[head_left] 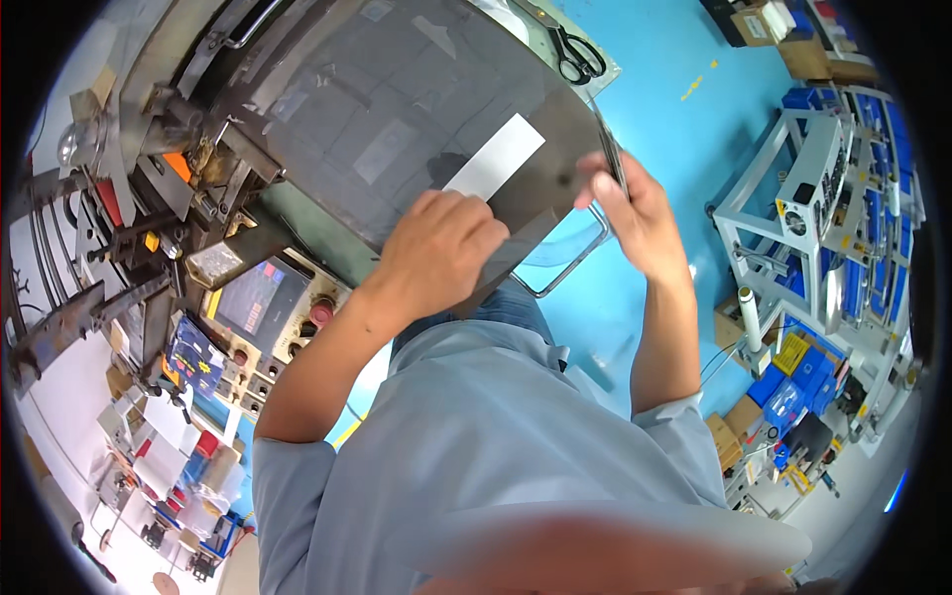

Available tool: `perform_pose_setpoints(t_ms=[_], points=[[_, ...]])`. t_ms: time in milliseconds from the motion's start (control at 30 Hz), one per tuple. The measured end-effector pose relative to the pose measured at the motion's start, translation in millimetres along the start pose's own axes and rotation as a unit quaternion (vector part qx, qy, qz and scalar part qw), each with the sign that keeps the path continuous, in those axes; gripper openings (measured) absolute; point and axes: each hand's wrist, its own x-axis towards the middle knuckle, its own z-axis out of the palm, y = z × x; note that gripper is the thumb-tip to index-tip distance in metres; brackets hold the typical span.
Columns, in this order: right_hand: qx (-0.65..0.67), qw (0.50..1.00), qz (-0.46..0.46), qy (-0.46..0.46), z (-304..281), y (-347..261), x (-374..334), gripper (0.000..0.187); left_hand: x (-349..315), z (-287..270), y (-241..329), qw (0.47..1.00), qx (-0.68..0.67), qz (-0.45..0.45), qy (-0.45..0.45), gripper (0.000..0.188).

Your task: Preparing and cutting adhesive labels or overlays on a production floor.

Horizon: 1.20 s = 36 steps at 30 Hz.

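Observation:
My left hand is closed, with curled fingers at the near end of a flat white strip. The strip stretches away to the upper right above a dark, glossy table surface; my fingertips and the end they cover are hidden. Past the table's right edge, my right hand is closed around slim metal tweezers, whose pointed end is directed away from me. A faint pale rectangle shows on the dark surface to the left of the strip.
Black-handled scissors lie beyond the table's far right corner. A bent metal handle juts from the near right edge. To the left are machine parts and a control panel with a screen. A white-framed rack stands at right on blue floor.

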Motion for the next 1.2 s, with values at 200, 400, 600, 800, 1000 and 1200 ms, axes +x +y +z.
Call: perform_pose_setpoints(t_ms=[200,400,600,800,1000,1200], points=[[-0.228,0.968,0.046,-0.09,-49.9,18.2,45.2,0.034,5.3,-4.1,-0.4,0.998,0.014,-0.041,0.037,0.006],[-0.24,0.956,0.084,-0.146,-56.5,-2.0,67.6,0.041,16.7,6.8,-2.3,0.996,0.031,-0.064,0.047,0.005],[-0.288,0.928,0.098,-0.215,-62.9,-9.2,77.6,0.043,21.8,13.5,-6.9,0.994,0.039,-0.082,0.057,0.005],[-0.301,0.911,0.048,-0.279,-64.6,-11.5,86.6,0.034,23.7,14.1,-7.4,0.993,0.038,-0.082,0.078,0.007],[-0.396,0.878,-0.196,-0.184,-58.5,-5.8,66.2,0.025,39.2,2.9,-13.8,0.997,0.042,-0.06,0.034,0.007],[-0.423,0.867,-0.224,-0.141,-55.6,-5.7,55.4,0.026,58.3,-0.5,-29.6,0.998,0.058,0.0,-0.033,0.007]])
